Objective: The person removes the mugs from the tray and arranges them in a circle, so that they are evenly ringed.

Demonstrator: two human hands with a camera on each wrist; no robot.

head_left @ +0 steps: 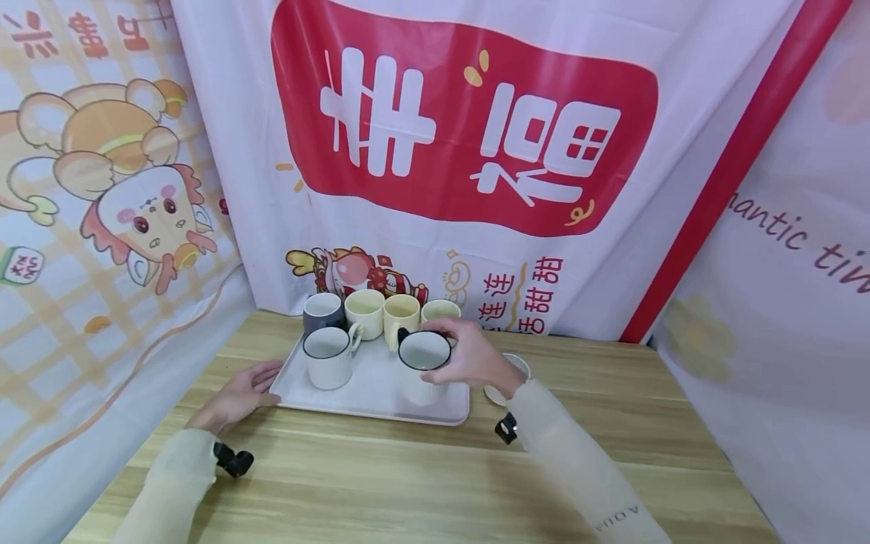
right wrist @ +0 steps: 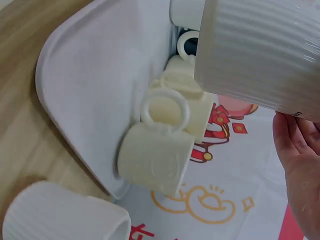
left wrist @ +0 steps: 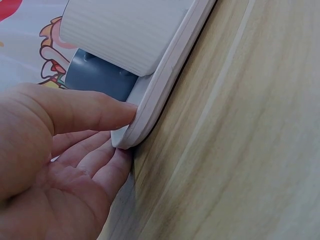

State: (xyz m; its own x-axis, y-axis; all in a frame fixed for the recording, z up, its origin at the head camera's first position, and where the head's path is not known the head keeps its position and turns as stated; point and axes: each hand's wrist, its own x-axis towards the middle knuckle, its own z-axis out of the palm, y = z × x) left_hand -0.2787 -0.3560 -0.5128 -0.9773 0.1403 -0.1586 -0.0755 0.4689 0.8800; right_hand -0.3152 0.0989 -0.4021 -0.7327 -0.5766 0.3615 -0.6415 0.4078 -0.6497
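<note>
My right hand (head_left: 472, 353) grips a white ribbed mug (head_left: 423, 378) with a black rim by its upper part, above the right half of the white tray (head_left: 375, 389). In the right wrist view the mug's base is raised off the tray. My left hand (head_left: 241, 394) holds the tray's near left corner, thumb on the rim and fingers against its outer edge. Another black-rimmed white mug (head_left: 329, 366) stands at the tray's front left. Behind it are a dark grey mug (head_left: 322, 316), a cream mug (head_left: 367, 317) and a yellow mug (head_left: 401, 311). One pale mug (head_left: 440, 308) is partly hidden by my right hand.
A white ribbed cup (right wrist: 60, 215) stands on the wooden table (head_left: 353, 476) just right of the tray, mostly behind my right wrist in the head view. A printed cloth (head_left: 462, 227) hangs close behind the tray, with more cloth along both sides.
</note>
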